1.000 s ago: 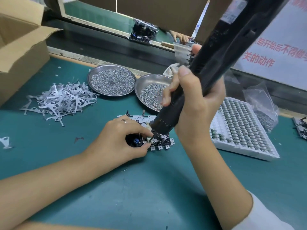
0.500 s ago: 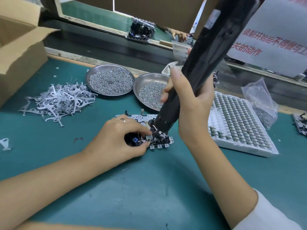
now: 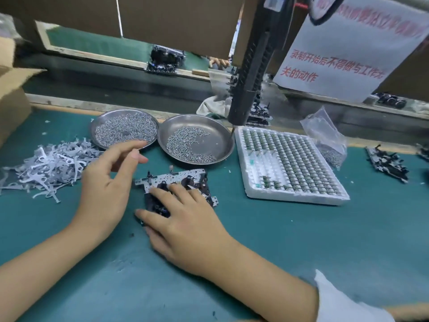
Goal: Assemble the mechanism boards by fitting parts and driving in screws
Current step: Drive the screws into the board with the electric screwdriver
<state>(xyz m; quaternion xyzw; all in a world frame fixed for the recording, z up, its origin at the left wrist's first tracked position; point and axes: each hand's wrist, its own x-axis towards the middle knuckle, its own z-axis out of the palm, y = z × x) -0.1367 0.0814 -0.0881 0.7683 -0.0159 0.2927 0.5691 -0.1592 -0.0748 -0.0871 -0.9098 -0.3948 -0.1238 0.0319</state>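
A metal mechanism board with black parts lies on the green mat at centre. My right hand lies flat over its near half, fingers spread and thumb at its left edge. My left hand hovers just left of the board with relaxed, slightly bent fingers and holds nothing. The black electric screwdriver hangs free above the right steel dish of screws, with its tip near the dish's rim.
A second steel dish full of screws sits left of the first. A heap of grey metal levers lies at left. A white foam tray of small parts stands at right, a plastic bag behind it, more boards far right, a cardboard box far left.
My right hand let go of the screwdriver, which swung up and back over the dishes, and came down onto the board. My left hand released the board and lifted away to the left.
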